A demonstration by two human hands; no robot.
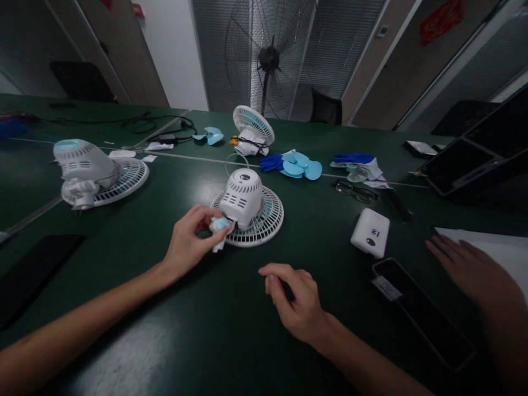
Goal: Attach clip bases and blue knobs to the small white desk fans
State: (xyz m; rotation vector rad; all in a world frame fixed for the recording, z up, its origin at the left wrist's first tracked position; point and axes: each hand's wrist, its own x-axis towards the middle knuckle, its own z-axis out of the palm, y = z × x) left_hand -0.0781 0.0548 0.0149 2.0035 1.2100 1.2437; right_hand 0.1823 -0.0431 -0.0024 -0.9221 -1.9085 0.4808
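A white fan head (242, 192) lies with its round grille (274, 220) down on the green table. At its near left side, my left hand (192, 234) pinches a small white fan part with a light blue knob (221, 223). That part touches or nearly touches the fan housing; I cannot tell whether it is joined on. My right hand (295, 297) hovers over the table, nearer to me than the grille. Its fingers are curled with thumb and forefinger close together, and nothing shows in them.
Another fan (88, 168) lies at the left, a smaller one (253, 129) at the back. Blue fan blades (301, 165), glasses (355, 191), a white power bank (371, 232) and a black phone-like slab (423, 313) lie about. Another person's hand (470, 267) rests at the right.
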